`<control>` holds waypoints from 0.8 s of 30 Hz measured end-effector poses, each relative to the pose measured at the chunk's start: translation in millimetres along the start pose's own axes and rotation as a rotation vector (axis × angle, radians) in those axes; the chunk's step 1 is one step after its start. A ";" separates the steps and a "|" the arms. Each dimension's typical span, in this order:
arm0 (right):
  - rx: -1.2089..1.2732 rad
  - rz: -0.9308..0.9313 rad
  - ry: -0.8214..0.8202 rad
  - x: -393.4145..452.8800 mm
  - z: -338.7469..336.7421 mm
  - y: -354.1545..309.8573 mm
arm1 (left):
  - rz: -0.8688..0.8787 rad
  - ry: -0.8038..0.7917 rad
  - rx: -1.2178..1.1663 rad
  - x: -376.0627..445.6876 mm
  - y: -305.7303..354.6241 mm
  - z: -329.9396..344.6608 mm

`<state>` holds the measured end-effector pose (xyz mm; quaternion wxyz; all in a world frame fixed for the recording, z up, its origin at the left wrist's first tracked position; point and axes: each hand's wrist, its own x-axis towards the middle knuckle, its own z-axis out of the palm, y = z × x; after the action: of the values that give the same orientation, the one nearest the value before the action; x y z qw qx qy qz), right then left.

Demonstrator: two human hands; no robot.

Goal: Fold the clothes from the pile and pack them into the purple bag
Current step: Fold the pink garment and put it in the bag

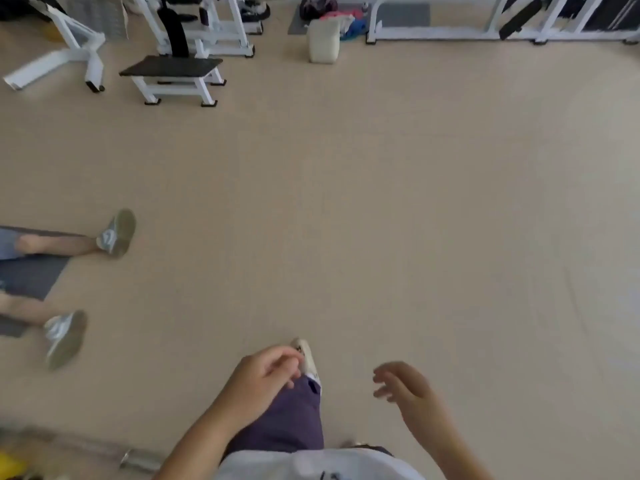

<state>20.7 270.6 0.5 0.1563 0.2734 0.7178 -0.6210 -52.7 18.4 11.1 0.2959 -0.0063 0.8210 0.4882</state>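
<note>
I am standing on a beige floor. My left hand (266, 372) hangs low in the middle with loosely curled fingers and holds nothing. My right hand (401, 382) hangs to its right, fingers relaxed and spread, also holding nothing. Far off at the back wall lies a pile of colourful clothes (343, 20) beside a dark purple bag (317, 6) on a grey mat. Both hands are far from them. The frame is blurred.
A white cushioned block (323, 41) stands in front of the clothes. White gym machines and a black-topped bench (173, 76) fill the back left; a white frame (485, 29) runs along the back right. Another person's legs and shoes (116, 233) lie at the left.
</note>
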 end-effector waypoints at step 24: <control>0.075 -0.127 0.000 468.6 -62.2 -356.3 | 0.262 -0.122 -0.277 549.3 317.4 -173.4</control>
<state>-556.9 396.1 34.6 0.1062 0.2332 0.7099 -0.6560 -684.0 198.0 54.4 0.2755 0.0895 0.7202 0.6304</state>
